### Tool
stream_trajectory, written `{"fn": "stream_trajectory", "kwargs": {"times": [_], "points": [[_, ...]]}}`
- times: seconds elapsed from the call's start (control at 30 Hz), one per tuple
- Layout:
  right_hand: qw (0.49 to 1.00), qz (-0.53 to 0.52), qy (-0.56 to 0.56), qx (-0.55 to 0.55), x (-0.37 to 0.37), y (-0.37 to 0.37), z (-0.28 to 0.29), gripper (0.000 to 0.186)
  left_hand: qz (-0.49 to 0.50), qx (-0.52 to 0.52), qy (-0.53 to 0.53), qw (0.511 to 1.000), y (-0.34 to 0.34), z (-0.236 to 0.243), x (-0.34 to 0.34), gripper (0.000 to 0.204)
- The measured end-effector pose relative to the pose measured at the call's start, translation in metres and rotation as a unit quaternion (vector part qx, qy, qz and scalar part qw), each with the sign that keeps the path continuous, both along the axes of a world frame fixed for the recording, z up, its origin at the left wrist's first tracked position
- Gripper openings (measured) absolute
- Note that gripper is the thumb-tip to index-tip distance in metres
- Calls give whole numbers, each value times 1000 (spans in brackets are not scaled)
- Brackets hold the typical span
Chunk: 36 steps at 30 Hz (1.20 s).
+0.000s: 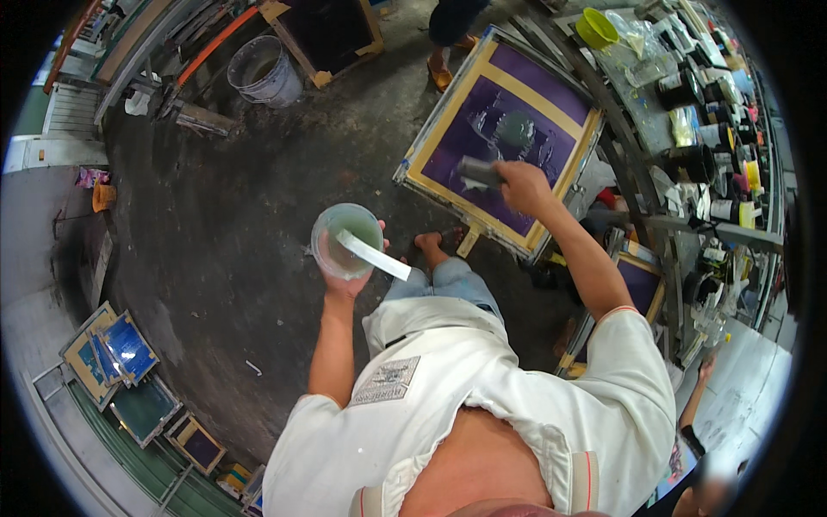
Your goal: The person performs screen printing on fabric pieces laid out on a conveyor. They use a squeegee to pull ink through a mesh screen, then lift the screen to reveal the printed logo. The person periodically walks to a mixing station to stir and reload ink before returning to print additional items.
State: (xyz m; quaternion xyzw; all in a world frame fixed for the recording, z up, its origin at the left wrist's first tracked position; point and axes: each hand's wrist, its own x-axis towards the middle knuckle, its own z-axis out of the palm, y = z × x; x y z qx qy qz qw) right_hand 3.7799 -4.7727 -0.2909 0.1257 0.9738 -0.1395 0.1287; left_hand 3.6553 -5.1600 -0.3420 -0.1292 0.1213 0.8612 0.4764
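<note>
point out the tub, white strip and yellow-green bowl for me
Tub (341, 269): head view, on its near wall.
White strip (377, 257): head view, around mid-length.
Yellow-green bowl (595, 30): head view, middle of its visible surface.

The floor (207, 250) is dark grey, with paler worn patches on it. At the left stands a whitish wall (39, 276), which has dark smudges near its foot. On the right side, a long grey surface (636, 119) carries many jars (691, 164), standing close together.
</note>
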Motion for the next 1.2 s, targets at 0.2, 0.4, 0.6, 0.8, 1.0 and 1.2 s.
{"fn": "stream_trajectory", "kwargs": {"times": [0.2, 0.4, 0.6, 0.8, 1.0, 1.2], "points": [[985, -29, 161, 55, 12, 0, -36, 49, -52, 23, 19, 998, 15, 4, -22, 64], [985, 6, 162, 59, 45, -35, -65, 53, -71, 28, 5, 997, 41, 4, -49, 66], [982, -102, 82, -138, 34, -25, -42, 48, -85, 32, -2, 996, 71, -3, -66, 68], [979, -89, 13, -185, 9, 7, -50, 52, -109, 10, 6, 994, 100, -11, -76, 71], [960, -142, -41, -236, 12, 17, -60, 53, -102, -9, -17, 995, 103, -12, -71, 73], [935, -145, -71, -316, 12, 42, -84, 52, -154, -32, 10, 988, 104, -47, -73, 73]]}}
